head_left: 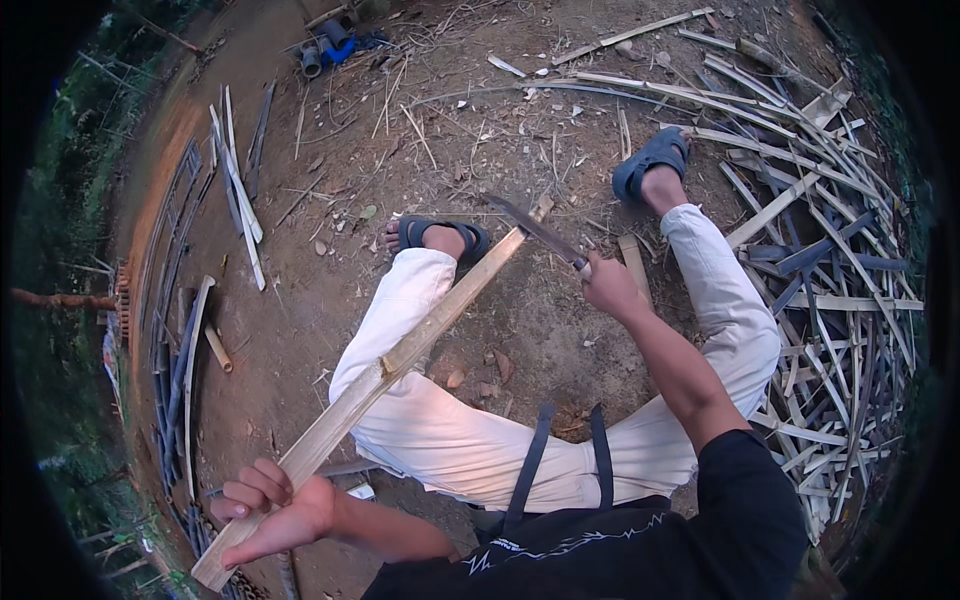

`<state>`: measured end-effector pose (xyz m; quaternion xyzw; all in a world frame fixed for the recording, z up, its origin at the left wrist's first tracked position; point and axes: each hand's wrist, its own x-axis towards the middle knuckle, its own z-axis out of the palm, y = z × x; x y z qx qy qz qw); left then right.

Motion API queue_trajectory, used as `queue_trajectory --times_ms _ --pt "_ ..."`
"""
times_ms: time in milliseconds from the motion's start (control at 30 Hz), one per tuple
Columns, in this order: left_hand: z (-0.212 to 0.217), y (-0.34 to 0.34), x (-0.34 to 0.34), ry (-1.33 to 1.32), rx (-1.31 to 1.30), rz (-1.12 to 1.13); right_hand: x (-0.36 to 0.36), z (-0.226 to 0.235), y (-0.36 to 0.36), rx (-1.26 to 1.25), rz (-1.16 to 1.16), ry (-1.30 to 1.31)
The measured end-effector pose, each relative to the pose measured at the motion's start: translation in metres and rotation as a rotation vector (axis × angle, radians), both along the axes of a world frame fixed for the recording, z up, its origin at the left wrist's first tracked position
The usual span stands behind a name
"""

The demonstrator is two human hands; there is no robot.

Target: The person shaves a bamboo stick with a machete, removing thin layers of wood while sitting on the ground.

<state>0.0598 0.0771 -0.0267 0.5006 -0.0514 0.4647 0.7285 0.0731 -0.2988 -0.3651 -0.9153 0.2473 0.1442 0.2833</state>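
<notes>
A long split bamboo strip point(345, 410) slants from the lower left up across my left thigh, its far end between my feet. My left hand point(275, 510) grips it near the lower end, fingers wrapped over one edge and thumb along the other. In my right hand point(610, 287) is a machete point(545, 235), held by its handle. The dark blade points up and left and lies across the strip's far end; whether it cuts into the wood I cannot tell. A node shows as a brownish notch midway along the strip.
A big heap of split bamboo point(830, 260) covers the right side. More strips point(237, 185) and dark poles point(175, 390) lie at the left. A short bamboo piece point(635, 265) is beside my right hand. Cut bamboo tubes and a blue item point(340, 50) sit far off.
</notes>
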Motion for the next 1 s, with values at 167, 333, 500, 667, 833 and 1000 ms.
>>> queue_trajectory --times_ms 167,333,500,667,833,1000 --pt "-0.003 -0.008 0.006 0.029 -0.026 0.083 0.006 -0.029 -0.026 0.003 -0.121 -0.027" --pt "0.000 0.004 0.009 0.037 -0.013 0.205 -0.005 0.024 0.019 0.055 0.045 -0.037" --pt "-0.004 0.003 0.016 0.064 -0.001 0.148 0.007 -0.032 -0.025 0.070 -0.185 0.112" --pt "-0.010 0.012 0.013 0.079 -0.035 0.188 -0.029 -0.010 0.005 0.046 -0.006 -0.064" --pt "-0.010 0.011 0.015 0.079 -0.089 0.269 -0.038 -0.001 0.030 0.086 0.033 -0.217" --pt "-0.004 0.010 0.021 0.111 -0.110 0.377 -0.009 -0.021 0.012 0.075 -0.015 -0.137"
